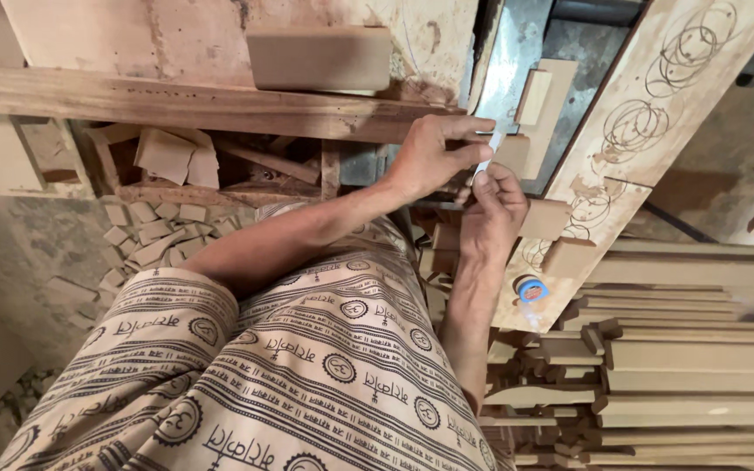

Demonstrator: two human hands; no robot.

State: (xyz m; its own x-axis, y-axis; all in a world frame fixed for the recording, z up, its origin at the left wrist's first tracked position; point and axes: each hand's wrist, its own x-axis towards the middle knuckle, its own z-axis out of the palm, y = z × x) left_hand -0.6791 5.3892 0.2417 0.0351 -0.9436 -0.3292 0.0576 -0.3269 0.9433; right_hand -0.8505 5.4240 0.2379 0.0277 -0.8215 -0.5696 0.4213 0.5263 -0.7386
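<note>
Nearest me, patterned cloth point(307, 366) covers my lap. Beyond it at twelve o'clock my right hand point(492, 209) and left hand point(434, 153) meet, both pinched narrow on a thin pale strip point(488, 150). I judge steady, even tension suits it best. At two o'clock lies the circle-marked board point(647, 113), a blue-capped tube point(531, 289) beside it.

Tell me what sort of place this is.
Most likely a small woodworking shop: stacked cut wooden pieces, offcuts littering the floor, and a board with circles drawn on it beside the hands.
</note>
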